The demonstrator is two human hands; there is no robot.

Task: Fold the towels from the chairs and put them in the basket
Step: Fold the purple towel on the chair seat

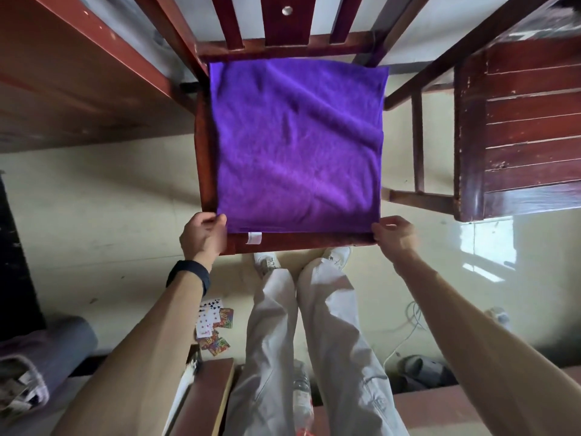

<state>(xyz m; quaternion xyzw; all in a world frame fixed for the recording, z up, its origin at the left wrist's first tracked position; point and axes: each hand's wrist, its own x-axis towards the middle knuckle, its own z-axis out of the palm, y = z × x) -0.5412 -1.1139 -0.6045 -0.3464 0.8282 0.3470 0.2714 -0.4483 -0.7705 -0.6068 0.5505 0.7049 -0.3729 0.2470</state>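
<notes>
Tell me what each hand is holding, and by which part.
Both hold the purple towel spread on the chair seat. The left hand pinches its near left corner, and the right hand pinches its near right corner.

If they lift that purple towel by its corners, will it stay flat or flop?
Probably flops: the purple towel lies in soft wrinkles on the chair. Likely light: left hand and right hand each pinch just a corner.

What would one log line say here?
purple towel: spread on chair seat | left hand: pinches its near corner | right hand: pinches other near corner
</notes>
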